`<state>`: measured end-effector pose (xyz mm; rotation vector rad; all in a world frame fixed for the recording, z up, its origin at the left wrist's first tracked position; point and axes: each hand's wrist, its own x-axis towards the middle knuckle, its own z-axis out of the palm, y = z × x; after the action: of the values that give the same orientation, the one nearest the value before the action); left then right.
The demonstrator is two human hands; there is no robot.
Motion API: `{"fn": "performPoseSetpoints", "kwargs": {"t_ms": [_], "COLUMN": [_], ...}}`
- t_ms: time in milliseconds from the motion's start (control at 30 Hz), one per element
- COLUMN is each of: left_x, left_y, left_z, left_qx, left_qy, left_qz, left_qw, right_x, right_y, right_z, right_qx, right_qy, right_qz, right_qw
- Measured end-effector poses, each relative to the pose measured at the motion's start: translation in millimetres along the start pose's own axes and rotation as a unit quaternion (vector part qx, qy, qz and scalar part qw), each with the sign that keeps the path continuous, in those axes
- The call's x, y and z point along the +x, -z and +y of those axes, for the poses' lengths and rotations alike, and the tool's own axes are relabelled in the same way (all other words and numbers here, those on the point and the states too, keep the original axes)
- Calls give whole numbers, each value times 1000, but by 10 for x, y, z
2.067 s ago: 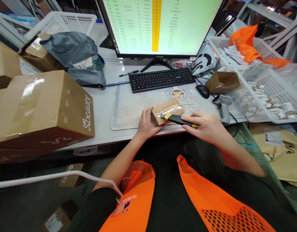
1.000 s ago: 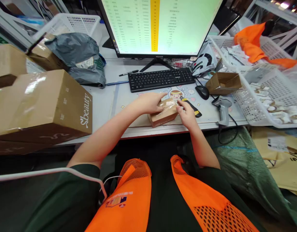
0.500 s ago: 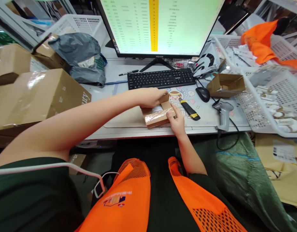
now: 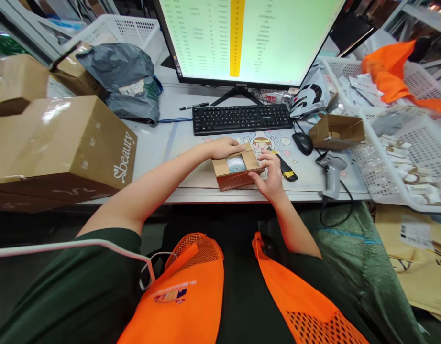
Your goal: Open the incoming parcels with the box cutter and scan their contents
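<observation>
A small brown cardboard box [image 4: 235, 181] rests near the front edge of the desk, its top partly open. Through the gap shows something pale in clear wrapping [image 4: 237, 164]; its kind is unclear. My left hand [image 4: 225, 147] lies over the box's far left side, fingers bent around the edge and partly hidden. At the right end, my right hand [image 4: 272, 176] grips the box, thumb at the front corner and fingers along the top. A black and yellow utility knife [image 4: 288, 171] lies just beyond my right hand.
Behind the box are a keyboard [image 4: 242, 118] and monitor [image 4: 238, 85]. To the right sit a mouse [image 4: 302, 143], an open carton [image 4: 336, 136], a barcode scanner [image 4: 332, 174] and white baskets [image 4: 380, 162]. Large cartons [image 4: 102, 148] and a grey bag [image 4: 122, 76] occupy the left.
My left hand has drawn back a little from the top flap to the far left edge. The box opening shows more now. My right fingers have shifted up and spread somewhat.
</observation>
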<state>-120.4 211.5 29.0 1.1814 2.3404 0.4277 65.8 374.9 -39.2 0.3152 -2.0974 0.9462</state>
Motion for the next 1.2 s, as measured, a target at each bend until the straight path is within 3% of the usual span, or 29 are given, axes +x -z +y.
{"fn": "performPoseSetpoints", "kwargs": {"t_ms": [100, 200, 300, 367, 433, 467, 533, 667, 733, 800, 900, 1000, 1100, 1200], "left_x": [18, 10, -83, -235, -461, -589, -835, -1124, -1166, -1203, -1338, -1575, -1794, -1833], "left_y": [-10, -12, -1, -12, -71, -123, -264, -571, -691, -800, -972, -1077, -928, -504], "left_z": [-28, -14, 44, 97, 150, 174, 211, 218, 171, 87, -89, -260, -288, -71], "left_qx": [-14, -16, 51, 144, 212, 226, 230, 206, 174, 137, 88, 54, 36, 98], "left_qy": [-8, 0, -42, -141, -250, -291, -332, -285, -249, -213, -143, -106, -87, -69], "left_qz": [17, 48, 153, 264, 332, 340, 315, 239, 248, 297, 394, 436, 402, 271], "left_qw": [1000, 999, 986, 943, 884, 865, 859, 905, 920, 921, 904, 892, 911, 955], "right_x": [-205, -484, -566, -427, -168, -20, 255, 558, 582, 536, 322, -21, -340, -523], "right_y": [4, 21, 122, 234, 343, 380, 395, 217, 148, 171, 320, 382, 268, 104], "right_z": [56, 67, -37, -175, -324, -388, -469, -476, -454, -420, -301, -115, 34, 62], "right_qx": [41, 50, 26, -1, -37, -61, -118, -219, -230, -208, -47, 137, 231, 295], "right_qy": [72, 85, 59, 12, -55, -87, -132, -172, -188, -214, -284, -340, -343, -276], "right_qz": [13, -19, -30, -51, -122, -169, -238, -284, -295, -285, -256, -178, -94, -119], "right_qw": [997, 995, 997, 999, 990, 980, 955, 918, 908, 911, 923, 913, 906, 907]}}
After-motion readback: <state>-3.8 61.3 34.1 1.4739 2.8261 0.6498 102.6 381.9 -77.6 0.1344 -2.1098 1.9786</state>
